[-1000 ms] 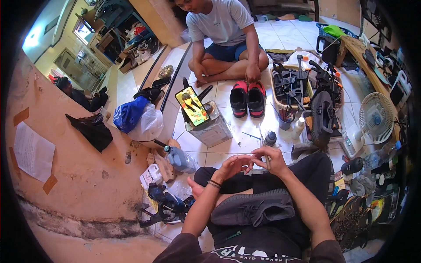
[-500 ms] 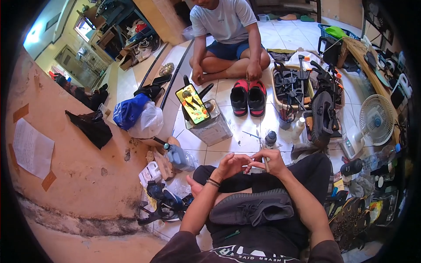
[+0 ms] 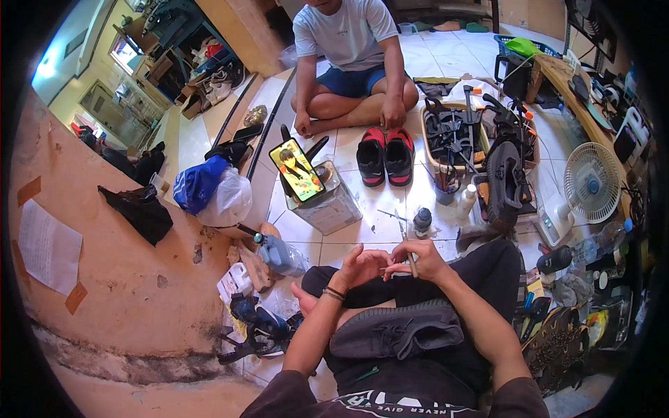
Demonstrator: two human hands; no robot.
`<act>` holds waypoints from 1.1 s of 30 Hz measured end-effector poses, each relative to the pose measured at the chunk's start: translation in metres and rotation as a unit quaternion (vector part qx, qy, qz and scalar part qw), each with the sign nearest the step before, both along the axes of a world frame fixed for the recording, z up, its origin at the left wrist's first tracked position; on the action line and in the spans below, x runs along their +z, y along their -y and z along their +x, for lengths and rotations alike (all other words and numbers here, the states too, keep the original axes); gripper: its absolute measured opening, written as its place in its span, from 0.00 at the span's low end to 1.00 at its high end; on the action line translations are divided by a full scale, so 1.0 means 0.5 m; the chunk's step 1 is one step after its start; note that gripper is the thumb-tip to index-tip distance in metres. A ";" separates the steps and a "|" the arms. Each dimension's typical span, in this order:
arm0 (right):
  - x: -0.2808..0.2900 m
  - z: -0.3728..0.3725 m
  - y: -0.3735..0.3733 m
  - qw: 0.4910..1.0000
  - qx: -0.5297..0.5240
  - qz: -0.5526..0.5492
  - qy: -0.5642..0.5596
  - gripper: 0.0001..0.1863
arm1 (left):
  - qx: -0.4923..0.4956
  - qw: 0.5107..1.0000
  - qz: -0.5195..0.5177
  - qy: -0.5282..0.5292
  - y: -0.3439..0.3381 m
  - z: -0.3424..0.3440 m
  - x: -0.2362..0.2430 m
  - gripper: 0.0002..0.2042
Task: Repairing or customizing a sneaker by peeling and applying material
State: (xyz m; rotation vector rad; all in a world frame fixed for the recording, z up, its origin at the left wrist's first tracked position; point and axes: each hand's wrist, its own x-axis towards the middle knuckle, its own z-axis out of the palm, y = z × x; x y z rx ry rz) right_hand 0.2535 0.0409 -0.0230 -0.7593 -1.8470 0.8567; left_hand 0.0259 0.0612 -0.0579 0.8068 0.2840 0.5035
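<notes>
My left hand [image 3: 361, 268] is raised above my crossed legs, fingers loosely curved and thumb apart, with its fingertips meeting those of my right hand. A slim wooden-handled stick [image 3: 412, 266], perhaps a brush, is held between the fingers of my right hand [image 3: 426, 259]. Whether something tiny sits where the fingertips meet is too small to tell. Across my lap lies a dark grey knit shoe [image 3: 397, 331] with laces, below both hands and touched by neither. A small dark bottle [image 3: 422, 220] stands on the floor just beyond my right hand.
Opposite me sits a cross-legged person [image 3: 348, 63] behind red-and-black shoes [image 3: 399, 160]. A phone [image 3: 297, 169] leans on a metal can [image 3: 327, 212]. To the right are a basket of tools [image 3: 456, 139], another grey shoe [image 3: 503, 182] and a fan [image 3: 592, 184]. A jug [image 3: 279, 256] stands left.
The whole view has shifted slightly, with things appearing a little further left. My fingers have moved slightly against each other, and the stick in my right hand now tilts more.
</notes>
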 end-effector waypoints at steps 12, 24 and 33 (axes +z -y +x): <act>0.002 -0.006 0.002 0.998 0.046 -0.039 -0.020 0.13 | 0.000 0.999 0.030 -0.013 -0.001 -0.011 -0.010 0.40; 0.018 -0.005 0.006 0.996 0.057 -0.067 -0.030 0.12 | 0.017 1.000 0.002 0.009 0.002 -0.010 -0.004 0.40; -0.022 -0.001 0.004 0.998 0.030 -0.051 0.001 0.08 | 0.014 1.000 -0.004 0.001 -0.001 -0.005 -0.007 0.40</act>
